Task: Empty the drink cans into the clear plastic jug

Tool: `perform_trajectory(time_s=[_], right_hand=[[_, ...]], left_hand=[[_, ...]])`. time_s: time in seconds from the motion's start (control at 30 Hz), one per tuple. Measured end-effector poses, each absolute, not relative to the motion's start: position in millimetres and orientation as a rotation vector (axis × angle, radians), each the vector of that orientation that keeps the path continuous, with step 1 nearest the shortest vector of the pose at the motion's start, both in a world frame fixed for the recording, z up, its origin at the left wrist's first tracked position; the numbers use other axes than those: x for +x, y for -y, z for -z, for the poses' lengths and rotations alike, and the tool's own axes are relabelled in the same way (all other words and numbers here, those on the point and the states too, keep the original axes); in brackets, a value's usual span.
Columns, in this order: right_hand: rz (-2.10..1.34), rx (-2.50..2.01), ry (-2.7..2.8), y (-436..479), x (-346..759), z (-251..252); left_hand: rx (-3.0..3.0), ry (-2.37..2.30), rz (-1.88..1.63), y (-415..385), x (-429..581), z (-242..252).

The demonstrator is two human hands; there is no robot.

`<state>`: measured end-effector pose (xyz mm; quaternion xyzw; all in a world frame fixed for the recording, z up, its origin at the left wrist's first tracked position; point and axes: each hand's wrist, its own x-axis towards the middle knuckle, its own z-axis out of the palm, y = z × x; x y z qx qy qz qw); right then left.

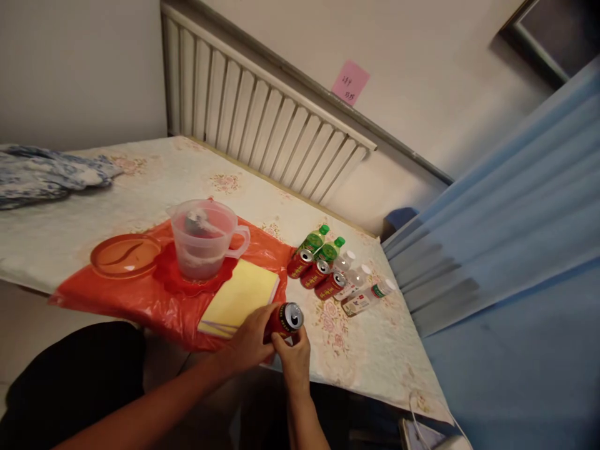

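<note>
My left hand [250,342] and my right hand [293,359] both grip one red drink can [287,319] at the table's near edge. The can stands upright and its silver top shows an open mouth. My left fingers wrap its left side; my right fingers press its lower right side. Just beyond lies a yellow cloth [241,292] on a red plastic sheet [140,294].
Three more red cans [316,272], two green-capped bottles [322,245] and several clear white-capped bottles [360,290] stand in a cluster behind. A clear plastic jug [204,240] and an orange lid [125,255] rest on the red sheet. Blue curtain [510,250] at right, radiator [262,119] behind.
</note>
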<state>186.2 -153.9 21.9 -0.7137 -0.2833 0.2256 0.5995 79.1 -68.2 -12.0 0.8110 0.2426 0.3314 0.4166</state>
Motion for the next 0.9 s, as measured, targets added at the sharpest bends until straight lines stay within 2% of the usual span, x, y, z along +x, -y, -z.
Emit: perform_trajectory(time_s=[0.13, 0.4, 0.9], right_hand=[[-0.451, -1.681, 0.605, 165.8, 209.6, -21.8], [-0.244, -1.735, 0.489, 188.3, 271.9, -14.9], [-0.043, -1.829, 0.432, 166.3, 355.1, -3.5]], left_hand=[[2.232, -0.665, -0.865, 53.0, 78.7, 20.2], [2.595, -1.162, -0.803, 0.1, 64.9, 30.1], [2.696, -1.184, -0.829, -2.5, 63.2, 38.7]])
